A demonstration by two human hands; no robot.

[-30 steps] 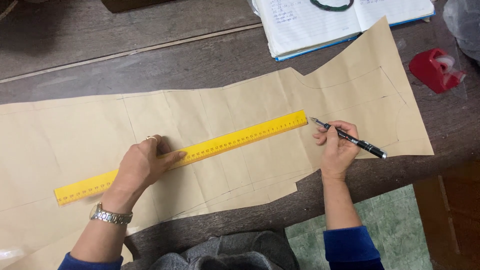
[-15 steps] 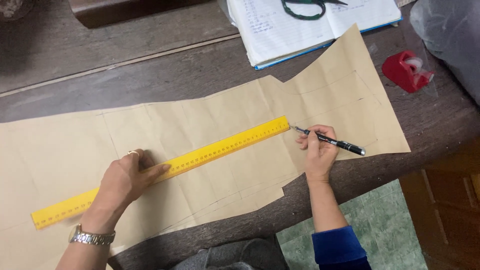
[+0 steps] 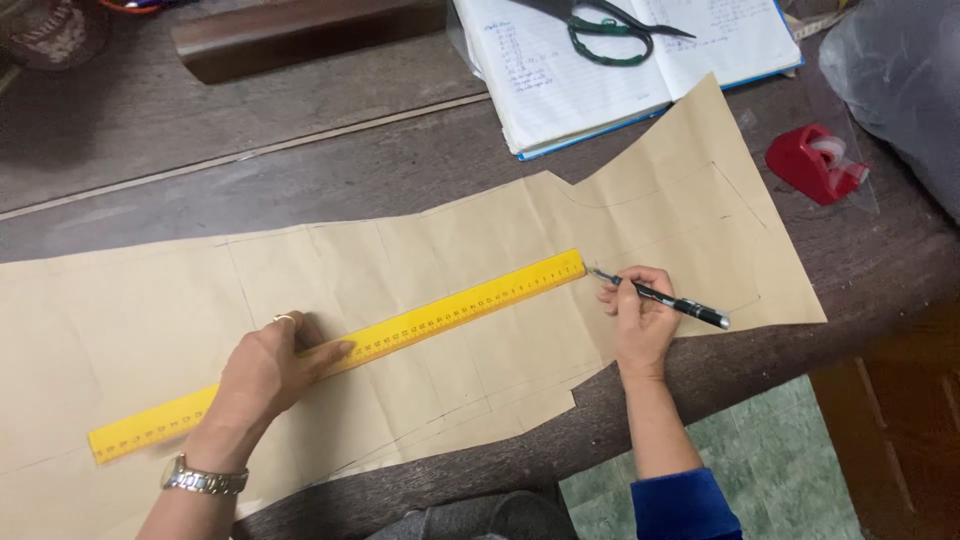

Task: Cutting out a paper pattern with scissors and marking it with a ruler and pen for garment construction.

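1. While the left hand (image 3: 268, 368) presses flat, fingers spread, on a yellow ruler (image 3: 340, 352), the ruler lies slantwise across a sheet of brown paper (image 3: 130, 320) on a dark wooden table (image 3: 300, 170).
2. Right hand (image 3: 638, 318) pinches a black pen (image 3: 660, 298), its tip at the ruler's far end.
3. Beyond the paper lie an open notebook (image 3: 560, 90), scissors (image 3: 600, 30) on it, and a red tape dispenser (image 3: 815, 165).
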